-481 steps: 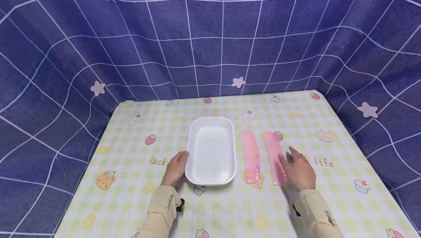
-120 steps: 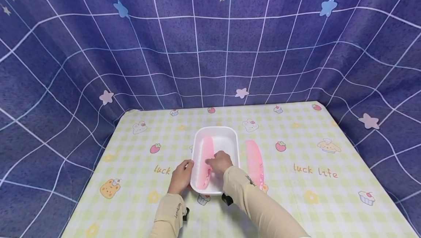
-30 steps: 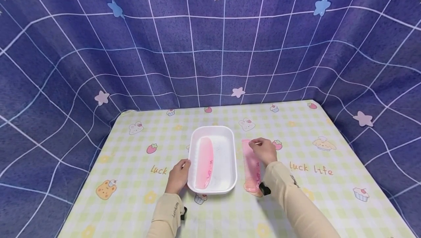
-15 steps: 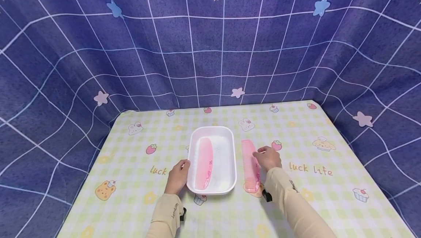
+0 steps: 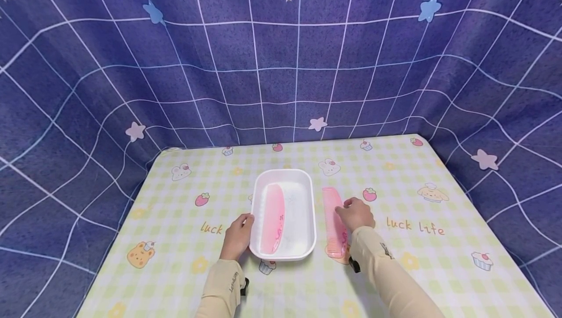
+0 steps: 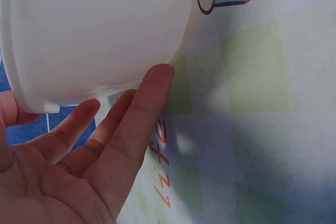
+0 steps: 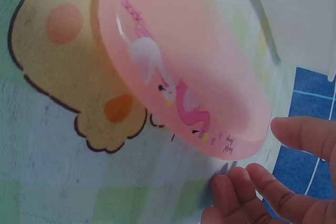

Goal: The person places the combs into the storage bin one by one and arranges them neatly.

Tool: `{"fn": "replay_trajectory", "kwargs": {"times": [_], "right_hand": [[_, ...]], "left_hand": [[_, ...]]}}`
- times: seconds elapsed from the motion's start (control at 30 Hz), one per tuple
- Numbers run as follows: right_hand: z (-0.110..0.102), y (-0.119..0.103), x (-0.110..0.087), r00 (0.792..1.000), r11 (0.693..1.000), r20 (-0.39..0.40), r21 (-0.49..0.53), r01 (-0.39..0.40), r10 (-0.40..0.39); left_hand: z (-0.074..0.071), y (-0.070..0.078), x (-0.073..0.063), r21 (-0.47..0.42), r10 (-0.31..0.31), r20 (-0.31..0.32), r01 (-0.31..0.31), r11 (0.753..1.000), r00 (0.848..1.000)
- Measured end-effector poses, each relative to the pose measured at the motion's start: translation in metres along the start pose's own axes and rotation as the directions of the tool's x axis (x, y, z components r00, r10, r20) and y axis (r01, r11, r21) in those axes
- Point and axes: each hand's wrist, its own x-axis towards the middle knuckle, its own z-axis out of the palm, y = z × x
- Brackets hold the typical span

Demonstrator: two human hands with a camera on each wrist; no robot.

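Note:
A white tray (image 5: 309, 252) stands at the middle of the table, with one pink comb (image 5: 273, 218) lying lengthwise in its left part. My left hand (image 5: 237, 236) holds the tray at its left side. In the left wrist view the thumb is at the rim and the fingers (image 6: 152, 90) reach along the outer wall. A second pink comb (image 5: 334, 220) lies on the cloth right of the tray. My right hand (image 5: 357, 214) is at its spine, thumb (image 7: 302, 135) and fingers spread apart at the edge. Bird prints and small lettering decorate this comb.
A green-and-white checked tablecloth (image 5: 167, 210) with printed cartoons covers the table. A dark blue curtain (image 5: 281, 89) with white grid lines and stars hangs behind the table and along both sides.
Since the earliest frame, one comb has gone from the table into the tray. Lately my right hand has moved from the other comb's far end back toward its middle. The left hand stays at the tray.

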Motion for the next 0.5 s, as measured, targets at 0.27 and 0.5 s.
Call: {"fn": "replay_trajectory", "kwargs": {"times": [0.27,0.5], "right_hand": [[0.0054,-0.0035,0.0017,1.0,0.999,0.021,-0.044,0.0,0.001],[0.0093,-0.0054,0.0006,0.999,0.991,0.042,-0.128,0.023,-0.017]], "left_hand": [[0.0002,0.0012,-0.0016,0.004,-0.008,-0.008,0.008,1.0,1.0],[-0.0002,0.0021,-0.0013,0.0,-0.003,-0.004,0.003,1.0,1.0]]}}
